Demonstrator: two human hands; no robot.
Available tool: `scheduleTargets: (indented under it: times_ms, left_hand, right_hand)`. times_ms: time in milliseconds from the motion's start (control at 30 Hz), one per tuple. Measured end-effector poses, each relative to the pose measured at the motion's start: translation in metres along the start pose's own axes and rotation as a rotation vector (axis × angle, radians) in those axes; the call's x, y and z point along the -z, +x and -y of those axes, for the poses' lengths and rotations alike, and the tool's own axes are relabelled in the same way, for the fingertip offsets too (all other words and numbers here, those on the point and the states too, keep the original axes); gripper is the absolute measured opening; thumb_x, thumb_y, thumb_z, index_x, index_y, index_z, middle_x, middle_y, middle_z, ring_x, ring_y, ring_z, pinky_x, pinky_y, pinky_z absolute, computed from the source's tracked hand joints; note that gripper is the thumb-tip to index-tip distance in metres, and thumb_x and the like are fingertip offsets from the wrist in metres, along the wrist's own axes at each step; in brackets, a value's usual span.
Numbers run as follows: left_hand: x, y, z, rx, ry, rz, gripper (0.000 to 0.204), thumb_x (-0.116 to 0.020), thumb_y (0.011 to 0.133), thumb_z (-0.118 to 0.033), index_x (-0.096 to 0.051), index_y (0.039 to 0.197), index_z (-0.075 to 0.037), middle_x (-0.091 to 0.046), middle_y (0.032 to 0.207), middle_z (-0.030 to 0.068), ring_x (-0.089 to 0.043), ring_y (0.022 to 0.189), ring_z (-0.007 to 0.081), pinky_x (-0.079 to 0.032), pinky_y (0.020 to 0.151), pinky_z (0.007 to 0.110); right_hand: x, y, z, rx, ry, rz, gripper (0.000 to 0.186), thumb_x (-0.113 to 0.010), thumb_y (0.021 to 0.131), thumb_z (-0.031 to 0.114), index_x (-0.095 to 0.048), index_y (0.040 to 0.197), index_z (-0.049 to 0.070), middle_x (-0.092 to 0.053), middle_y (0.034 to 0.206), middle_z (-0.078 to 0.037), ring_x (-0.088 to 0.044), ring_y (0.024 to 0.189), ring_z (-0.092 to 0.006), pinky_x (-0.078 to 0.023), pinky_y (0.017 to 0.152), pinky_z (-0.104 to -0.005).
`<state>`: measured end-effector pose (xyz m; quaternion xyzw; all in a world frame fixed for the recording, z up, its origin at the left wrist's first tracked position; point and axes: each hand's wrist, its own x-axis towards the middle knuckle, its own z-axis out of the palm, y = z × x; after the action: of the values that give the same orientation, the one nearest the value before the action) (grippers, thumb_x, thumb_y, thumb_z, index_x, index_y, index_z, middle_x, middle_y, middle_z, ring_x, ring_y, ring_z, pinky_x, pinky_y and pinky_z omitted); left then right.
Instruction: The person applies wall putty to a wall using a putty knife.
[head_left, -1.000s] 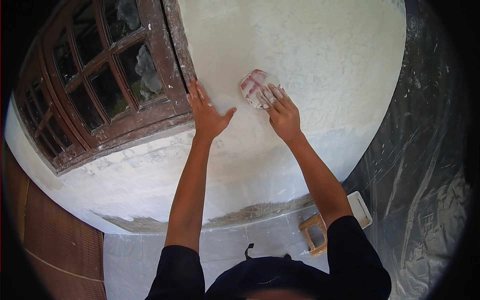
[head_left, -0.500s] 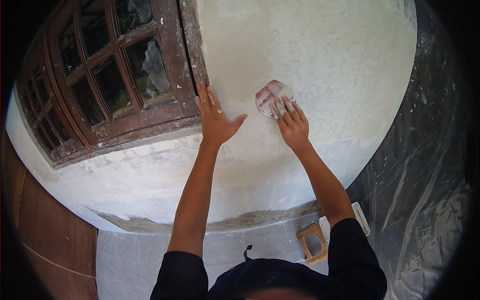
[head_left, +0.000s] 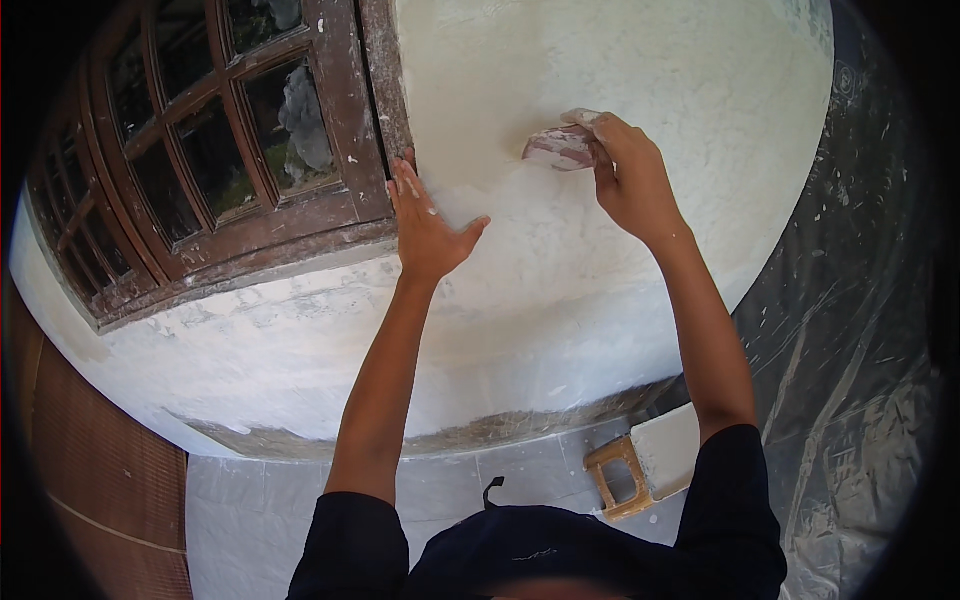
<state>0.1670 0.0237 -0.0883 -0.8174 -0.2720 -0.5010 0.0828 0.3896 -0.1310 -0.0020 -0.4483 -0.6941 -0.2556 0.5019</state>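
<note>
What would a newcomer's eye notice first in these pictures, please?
Probably first the right hand, in front of the pale wall, gripping a flat, white-smeared reddish tool. Then the left hand, spread open beside the brown wooden window that fills the upper left. A dark, spotted sheet also stands out along the right side.

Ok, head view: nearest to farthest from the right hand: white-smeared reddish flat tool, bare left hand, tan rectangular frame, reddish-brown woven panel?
1. Flat tool, in the right hand
2. Left hand, to its left
3. Tan frame, lower in view
4. Woven panel, far lower left
</note>
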Motion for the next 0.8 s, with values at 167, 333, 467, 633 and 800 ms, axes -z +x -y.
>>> scheduleTargets:
  times_ms: [167, 333, 467, 633, 800]
  left_hand:
    - [0.0, 0.002, 0.0, 0.009, -0.024, 0.006, 0.133, -0.084, 0.066, -0.038, 0.009, 0.147, 0.01, -0.009, 0.156, 0.0306, -0.009, 0.146, 0.0427, -0.005, 0.118, 0.054]
    - [0.0, -0.001, 0.001, 0.018, -0.006, -0.007, 0.132, -0.084, 0.066, -0.039, 0.007, 0.147, 0.011, -0.01, 0.155, 0.0309, -0.01, 0.146, 0.0426, -0.007, 0.118, 0.054]
    - [0.004, 0.0, 0.003, -0.011, -0.006, 0.007, 0.131, -0.084, 0.066, -0.038, 0.006, 0.147, 0.011, -0.01, 0.155, 0.0309, -0.009, 0.146, 0.0428, -0.007, 0.118, 0.055]
    - [0.002, 0.002, 0.0, -0.013, -0.019, -0.015, 0.129, -0.083, 0.067, -0.037, 0.005, 0.147, 0.012, -0.011, 0.155, 0.0314, -0.009, 0.146, 0.0443, -0.008, 0.117, 0.055]
    - [0.002, 0.001, 0.005, -0.033, -0.01, -0.022, 0.128, -0.083, 0.067, -0.037, 0.004, 0.147, 0.012, -0.013, 0.154, 0.0314, -0.01, 0.145, 0.0447, -0.008, 0.117, 0.056]
  right_hand:
    - [-0.016, 0.031, -0.014, -0.034, 0.091, 0.213, 0.05, -0.045, 0.07, -0.021, -0.058, 0.115, -0.002, -0.061, 0.102, -0.018, -0.058, 0.091, -0.0365, -0.047, 0.073, -0.0407]
    - [-0.029, 0.027, -0.022, -0.079, -0.018, -0.084, 0.061, -0.056, 0.068, -0.017, -0.058, 0.125, 0.004, -0.063, 0.102, -0.015, -0.059, 0.091, -0.0337, -0.05, 0.074, -0.0402]
    - [-0.039, 0.01, -0.015, -0.124, 0.067, -0.226, 0.065, -0.048, 0.065, -0.02, -0.056, 0.127, -0.001, -0.059, 0.096, -0.016, -0.057, 0.085, -0.0353, -0.049, 0.071, -0.0419]
    - [-0.047, 0.007, -0.028, -0.186, -0.011, -0.34, 0.063, -0.048, 0.068, -0.018, -0.055, 0.129, -0.002, -0.059, 0.096, -0.018, -0.058, 0.085, -0.0324, -0.05, 0.073, -0.0383]
    - [-0.065, -0.005, -0.013, -0.097, 0.026, -0.242, 0.062, -0.047, 0.07, -0.019, -0.053, 0.13, -0.004, -0.058, 0.096, -0.016, -0.058, 0.087, -0.0306, -0.05, 0.073, -0.0363]
